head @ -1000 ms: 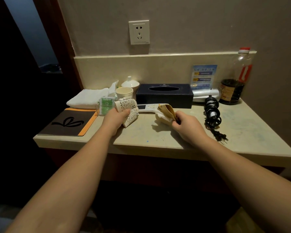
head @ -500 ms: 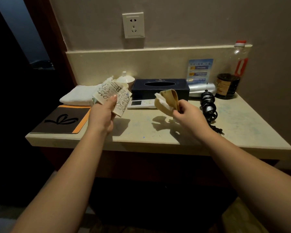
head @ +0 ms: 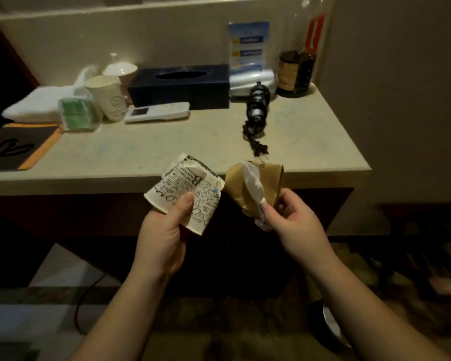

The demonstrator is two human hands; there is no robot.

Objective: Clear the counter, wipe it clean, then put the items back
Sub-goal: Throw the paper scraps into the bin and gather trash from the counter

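Note:
My left hand (head: 164, 238) grips a crushed white paper cup with black print (head: 185, 188), held in front of the counter's front edge. My right hand (head: 294, 225) pinches a crumpled brown paper cup with a white tissue tucked in it (head: 253, 186). Both cups hang off the pale counter (head: 167, 147). On the counter stand an upright cream paper cup (head: 107, 99), a white remote (head: 156, 112), a dark tissue box (head: 180, 87), a green packet (head: 76, 113) and a folded white towel (head: 39, 102).
A coiled black cable with plug (head: 255, 113) lies right of centre. A dark sauce bottle (head: 297, 71), a silver hairdryer (head: 253, 80) and a blue sign (head: 248, 45) line the back wall. A black and orange folder (head: 18, 147) covers the left end. A bin's rim (head: 331, 327) shows below right.
Both hands lifted the crushed cups off the counter and drew them back toward me, past the front edge. The camera moved closer and tilted down.

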